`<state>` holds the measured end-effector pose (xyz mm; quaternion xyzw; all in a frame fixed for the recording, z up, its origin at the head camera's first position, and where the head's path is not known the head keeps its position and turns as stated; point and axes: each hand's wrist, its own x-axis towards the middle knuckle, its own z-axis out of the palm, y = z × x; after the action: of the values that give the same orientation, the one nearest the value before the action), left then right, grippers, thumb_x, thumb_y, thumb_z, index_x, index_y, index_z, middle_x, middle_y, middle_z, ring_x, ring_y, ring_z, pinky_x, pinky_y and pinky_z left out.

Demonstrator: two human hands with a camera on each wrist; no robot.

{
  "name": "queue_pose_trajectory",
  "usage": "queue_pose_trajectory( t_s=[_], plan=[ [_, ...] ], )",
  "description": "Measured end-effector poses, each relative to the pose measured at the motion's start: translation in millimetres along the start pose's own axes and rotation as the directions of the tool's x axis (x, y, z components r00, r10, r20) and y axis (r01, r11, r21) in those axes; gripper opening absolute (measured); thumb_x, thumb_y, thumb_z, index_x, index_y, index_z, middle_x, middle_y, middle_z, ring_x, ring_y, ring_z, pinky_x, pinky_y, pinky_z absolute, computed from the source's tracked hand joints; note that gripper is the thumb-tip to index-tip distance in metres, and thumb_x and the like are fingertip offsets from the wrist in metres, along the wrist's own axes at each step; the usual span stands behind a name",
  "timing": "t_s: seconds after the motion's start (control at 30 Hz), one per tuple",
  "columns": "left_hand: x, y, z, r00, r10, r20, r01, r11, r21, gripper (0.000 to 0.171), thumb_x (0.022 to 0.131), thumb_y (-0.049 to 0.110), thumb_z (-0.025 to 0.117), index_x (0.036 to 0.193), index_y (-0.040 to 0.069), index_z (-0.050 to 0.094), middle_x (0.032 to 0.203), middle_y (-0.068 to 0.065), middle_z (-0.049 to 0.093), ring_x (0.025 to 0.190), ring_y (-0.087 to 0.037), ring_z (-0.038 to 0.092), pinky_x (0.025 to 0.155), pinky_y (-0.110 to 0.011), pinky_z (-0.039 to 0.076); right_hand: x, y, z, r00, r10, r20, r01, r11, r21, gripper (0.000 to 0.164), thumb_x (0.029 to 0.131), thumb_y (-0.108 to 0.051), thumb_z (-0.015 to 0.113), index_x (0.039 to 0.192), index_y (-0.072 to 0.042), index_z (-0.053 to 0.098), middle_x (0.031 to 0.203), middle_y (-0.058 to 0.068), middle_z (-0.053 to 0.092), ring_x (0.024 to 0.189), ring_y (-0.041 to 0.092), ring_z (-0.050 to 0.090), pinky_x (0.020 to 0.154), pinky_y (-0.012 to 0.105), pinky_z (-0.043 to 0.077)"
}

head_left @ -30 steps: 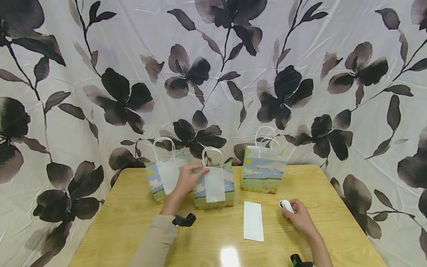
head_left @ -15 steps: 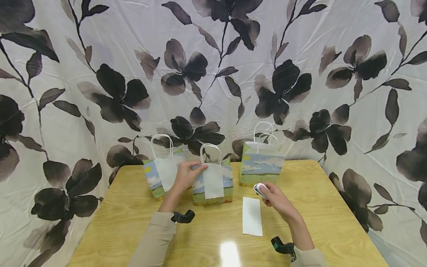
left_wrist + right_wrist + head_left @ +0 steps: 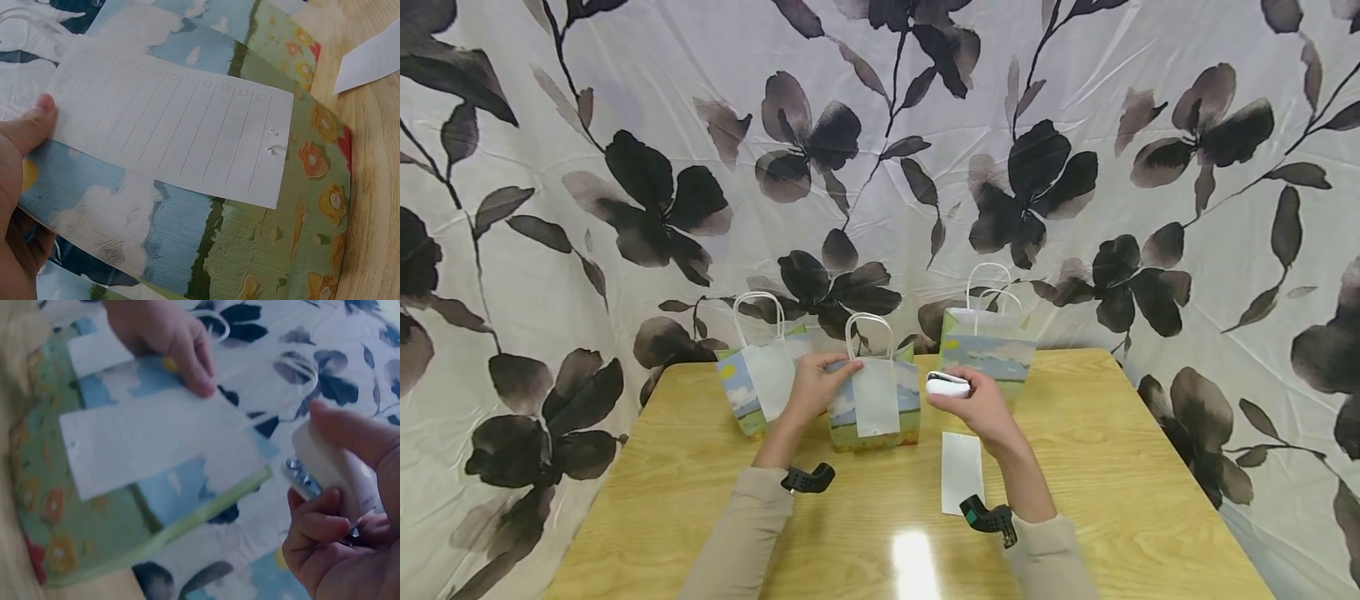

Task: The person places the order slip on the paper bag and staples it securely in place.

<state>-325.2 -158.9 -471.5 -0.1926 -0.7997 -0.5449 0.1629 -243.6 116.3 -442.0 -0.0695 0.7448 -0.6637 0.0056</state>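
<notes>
The middle paper gift bag [image 3: 842, 433], printed with sky and meadow, stands with a white lined slip [image 3: 876, 404] against its front. My left hand [image 3: 815, 387] pinches the bag's top edge at the slip's upper left corner, thumb in front. In the left wrist view the slip [image 3: 181, 131] shows small boxes along one side and staple-like marks near its lower end. My right hand [image 3: 988, 410] grips a small white stapler [image 3: 947, 386], raised just right of that bag. The right wrist view shows the stapler [image 3: 337, 469] with its metal jaw apart from the slip.
A similar bag [image 3: 741, 390] with its own slip stands at left, partly behind my left hand. Another bag [image 3: 988, 354] without a visible slip stands behind my right hand. One loose slip [image 3: 958, 462] lies on the wooden table [image 3: 1120, 467]. A floral curtain [image 3: 880, 167] hangs behind.
My right hand has carried the stapler left and up from the table's right side to beside the middle bag. My left hand keeps its pinch on the bag and slip.
</notes>
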Motion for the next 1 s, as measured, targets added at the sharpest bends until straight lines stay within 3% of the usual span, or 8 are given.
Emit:
queue_pose_trajectory(
  t_s=[0.2,0.33,0.57,0.63,0.73,0.83,1.0],
  plan=[
    [-3.4,-1.3,2.1,1.000,-0.002,-0.010,0.003,1.000,0.021,0.023,0.081,0.019,0.081,0.093,0.000,0.078,0.090,-0.012,0.073,0.075,-0.020,0.068,0.066,-0.029,0.053,4,-20,18,0.996,0.036,-0.083,-0.032,0.999,0.041,0.048,0.073,-0.003,0.083,0.117,0.001,0.062,0.107,0.018,0.058,0.086,0.024,0.056,0.068,0.034,0.050],
    [-2.5,1.1,1.4,1.000,-0.008,-0.018,0.008,1.000,0.024,0.022,0.081,0.018,0.081,0.094,0.000,0.078,0.089,-0.012,0.073,0.075,-0.021,0.068,0.065,-0.030,0.053,9,-35,32,0.996,0.032,-0.087,-0.024,0.996,0.091,0.053,0.073,0.003,0.081,0.121,0.001,0.059,0.111,0.018,0.056,0.086,0.023,0.056,0.066,0.033,0.050],
    [-3.8,1.2,-1.8,1.000,0.001,-0.008,-0.001,1.000,0.027,0.021,0.083,0.019,0.080,0.093,0.001,0.078,0.087,-0.010,0.073,0.073,-0.019,0.068,0.063,-0.028,0.052,17,-39,61,0.986,-0.097,-0.132,0.122,0.973,0.196,0.048,0.074,0.009,0.079,0.117,0.007,0.059,0.112,0.020,0.058,0.094,0.025,0.059,0.074,0.029,0.052],
    [-4.7,0.3,-2.4,1.000,0.009,-0.006,-0.009,1.000,0.024,0.022,0.083,0.020,0.079,0.093,0.001,0.078,0.087,-0.010,0.073,0.072,-0.018,0.068,0.062,-0.028,0.052,19,-37,67,0.985,-0.136,-0.108,0.155,0.967,0.200,0.047,0.076,0.008,0.078,0.119,0.006,0.059,0.111,0.019,0.059,0.093,0.024,0.059,0.074,0.028,0.052],
    [-6.1,-1.1,-2.4,1.000,0.018,-0.006,-0.018,1.000,0.012,0.022,0.083,0.019,0.079,0.093,0.000,0.078,0.085,-0.010,0.073,0.069,-0.017,0.068,0.059,-0.027,0.052,22,-33,73,0.976,-0.213,-0.038,0.216,0.969,0.120,0.044,0.080,0.003,0.077,0.120,0.005,0.059,0.108,0.018,0.060,0.088,0.023,0.061,0.071,0.028,0.052],
    [-6.5,-2.0,-1.5,0.999,0.034,-0.002,-0.034,0.999,0.004,0.021,0.083,0.018,0.079,0.092,-0.001,0.078,0.083,-0.010,0.073,0.067,-0.016,0.067,0.056,-0.026,0.051,25,-32,77,0.957,-0.290,0.023,0.290,0.955,-0.053,0.043,0.081,-0.001,0.078,0.120,0.002,0.060,0.105,0.015,0.062,0.082,0.020,0.062,0.066,0.029,0.053],
    [-6.2,-1.1,-1.5,0.998,0.067,-0.005,-0.067,0.998,0.011,0.020,0.084,0.019,0.078,0.092,0.000,0.078,0.082,-0.009,0.073,0.067,-0.015,0.066,0.057,-0.026,0.051,36,-37,80,0.930,-0.356,0.094,0.366,0.860,-0.356,0.043,0.079,-0.002,0.080,0.117,-0.002,0.062,0.101,0.011,0.066,0.079,0.019,0.064,0.065,0.029,0.052]
  ],
)
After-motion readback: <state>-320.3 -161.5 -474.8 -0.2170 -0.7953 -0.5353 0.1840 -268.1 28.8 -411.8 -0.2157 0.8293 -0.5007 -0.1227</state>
